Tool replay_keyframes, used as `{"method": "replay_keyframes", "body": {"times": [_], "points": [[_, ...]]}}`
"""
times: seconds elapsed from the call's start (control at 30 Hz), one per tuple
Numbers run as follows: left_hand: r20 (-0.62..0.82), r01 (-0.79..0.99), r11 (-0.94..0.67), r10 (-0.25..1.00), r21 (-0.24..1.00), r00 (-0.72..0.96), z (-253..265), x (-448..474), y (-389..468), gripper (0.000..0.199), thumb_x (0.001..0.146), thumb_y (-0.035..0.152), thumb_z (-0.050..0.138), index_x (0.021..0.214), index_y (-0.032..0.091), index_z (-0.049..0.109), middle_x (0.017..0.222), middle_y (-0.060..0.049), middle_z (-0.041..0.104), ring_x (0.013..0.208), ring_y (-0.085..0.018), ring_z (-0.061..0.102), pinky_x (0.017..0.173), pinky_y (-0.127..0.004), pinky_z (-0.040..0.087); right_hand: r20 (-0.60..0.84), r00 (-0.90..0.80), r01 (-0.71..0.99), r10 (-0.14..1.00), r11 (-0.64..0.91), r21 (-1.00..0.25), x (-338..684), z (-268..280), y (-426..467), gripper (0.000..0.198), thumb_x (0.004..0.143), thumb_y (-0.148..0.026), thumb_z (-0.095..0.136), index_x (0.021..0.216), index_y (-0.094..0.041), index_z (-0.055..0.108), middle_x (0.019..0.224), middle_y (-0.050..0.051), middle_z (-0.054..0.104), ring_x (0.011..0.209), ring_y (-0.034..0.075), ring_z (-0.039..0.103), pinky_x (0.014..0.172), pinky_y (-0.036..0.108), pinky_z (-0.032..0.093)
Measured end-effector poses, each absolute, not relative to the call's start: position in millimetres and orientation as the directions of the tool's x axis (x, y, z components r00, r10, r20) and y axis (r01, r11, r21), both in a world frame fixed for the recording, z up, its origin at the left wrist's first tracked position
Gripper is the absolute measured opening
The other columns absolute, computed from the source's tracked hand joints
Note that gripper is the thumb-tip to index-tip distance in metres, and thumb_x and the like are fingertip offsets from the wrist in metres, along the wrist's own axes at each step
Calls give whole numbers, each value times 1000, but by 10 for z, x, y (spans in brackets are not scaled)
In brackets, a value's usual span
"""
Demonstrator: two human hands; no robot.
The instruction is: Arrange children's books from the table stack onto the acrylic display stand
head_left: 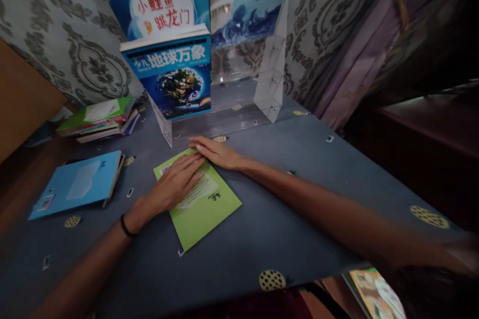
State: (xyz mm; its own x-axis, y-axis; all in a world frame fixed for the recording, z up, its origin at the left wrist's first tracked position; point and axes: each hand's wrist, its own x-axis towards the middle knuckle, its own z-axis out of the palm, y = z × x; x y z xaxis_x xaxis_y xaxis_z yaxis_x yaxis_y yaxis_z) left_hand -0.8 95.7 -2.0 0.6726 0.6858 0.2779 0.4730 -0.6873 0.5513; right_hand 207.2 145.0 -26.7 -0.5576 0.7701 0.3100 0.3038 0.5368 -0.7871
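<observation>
A green book [205, 217] lies on the table with text on its upward face, turned at an angle. My left hand [174, 182] rests flat across its upper left part, fingers stretched out, covering some of the print. At the book's far corner is my right hand [217, 152], its fingers extended and touching or overlapping the left fingertips. Neither hand grips anything that I can see. Just beyond them stands a clear acrylic rack [228, 115] holding a blue book with a globe cover [183, 82].
Taller picture books [164, 0] stand behind in the rack. On the left lie a blue book [82, 182] and a stack of books [101, 117]. The patterned table [322, 269] ends at the right and front; a colourful item [376, 294] shows below the front edge.
</observation>
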Motion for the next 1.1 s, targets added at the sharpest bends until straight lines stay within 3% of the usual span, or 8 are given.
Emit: {"method": "replay_keyframes", "body": {"times": [0.13, 0.23, 0.5, 0.73, 0.97, 1.1], "points": [[250, 523, -800, 593, 296, 766, -68, 116, 1003, 41, 104, 36, 42, 135, 13, 58, 142, -15, 60, 137, -28, 52, 119, -53, 37, 334, -565, 279, 755, 555, -783, 2077, -292, 1449, 46, 106, -41, 32, 146, -21, 44, 141, 12, 60, 132, 22, 55, 111, 47, 42], [222, 538, -820, 571, 194, 790, -42, 123, 964, 44, 106, 37, 36, 136, 13, 57, 140, -16, 61, 135, -29, 54, 117, -54, 40, 340, -563, 288, 753, 565, -773, 2072, -306, 1451, 46, 106, -42, 32, 146, -22, 45, 141, 12, 60, 130, 23, 56, 110, 47, 42], [73, 424, -885, 444, 195, 893, 32, 158, 637, 48, 108, 42, 31, 148, 22, 47, 156, -8, 45, 148, -24, 37, 122, -55, 30, 331, -556, 335, 762, 571, -750, 2050, -284, 1430, 47, 105, -39, 34, 142, -15, 48, 141, 15, 60, 132, 25, 55, 110, 47, 43], [41, 367, -911, 381, 185, 924, 43, 220, 487, 43, 108, 41, 34, 148, 30, 47, 159, -5, 42, 151, -23, 30, 125, -56, 21, 339, -559, 348, 756, 586, -732, 2047, -282, 1417, 46, 105, -38, 35, 142, -15, 49, 143, 15, 59, 133, 24, 54, 111, 47, 42], [33, 300, -937, 311, 177, 950, 54, 150, 383, 44, 107, 40, 36, 150, 31, 44, 161, -7, 39, 153, -24, 27, 125, -56, 20, 351, -549, 385, 759, 602, -700, 2038, -300, 1408, 45, 105, -39, 36, 140, -17, 53, 144, 12, 59, 133, 24, 54, 112, 47, 41], [85, 312, -934, 330, 175, 940, 28, 53, 303, 42, 108, 37, 35, 148, 29, 46, 159, -9, 42, 151, -25, 32, 124, -56, 23, 365, -565, 440, 740, 644, -625, 2012, -326, 1383, 47, 104, -41, 35, 140, -16, 54, 144, 13, 59, 134, 25, 53, 114, 47, 39]]}}
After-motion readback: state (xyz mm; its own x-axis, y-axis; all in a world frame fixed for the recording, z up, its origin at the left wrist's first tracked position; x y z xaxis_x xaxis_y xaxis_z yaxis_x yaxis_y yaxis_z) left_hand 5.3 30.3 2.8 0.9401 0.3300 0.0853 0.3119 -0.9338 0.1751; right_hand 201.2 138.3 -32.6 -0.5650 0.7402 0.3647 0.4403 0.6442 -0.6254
